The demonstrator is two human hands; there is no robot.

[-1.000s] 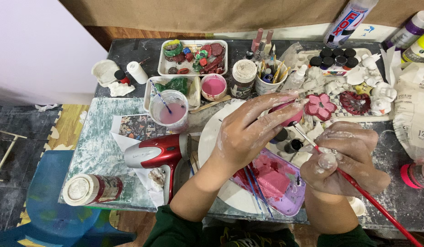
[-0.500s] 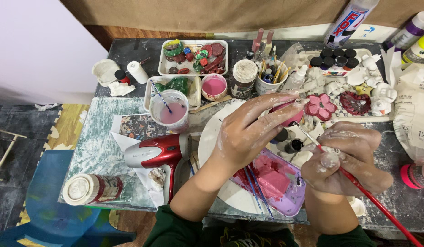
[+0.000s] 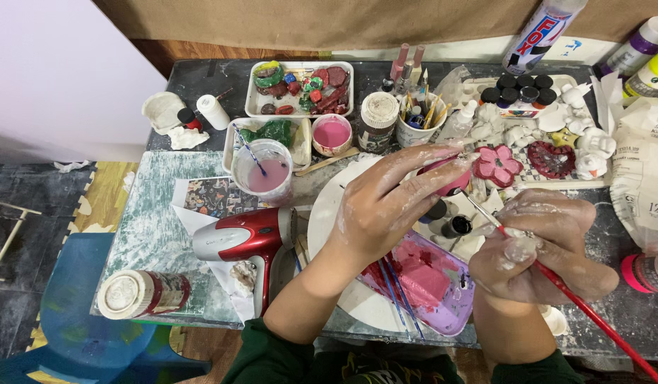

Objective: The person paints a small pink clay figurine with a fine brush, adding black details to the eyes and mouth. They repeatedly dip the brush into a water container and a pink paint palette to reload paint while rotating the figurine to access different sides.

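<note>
My left hand, smeared with white plaster, reaches over a round white plate. Its fingertips pinch a small pink painted piece. My right hand holds a thin red-handled paintbrush, whose tip points up-left toward that pink piece. A lilac palette tray with pink paint lies under and between both hands. A pink flower-shaped cast and a dark red heart cast sit just beyond the fingers.
A red hair dryer lies left of the plate. Behind it stand a cup of pinkish water, a pink paint pot, a cup of brushes and trays of painted pieces. Paint bottles line the back right.
</note>
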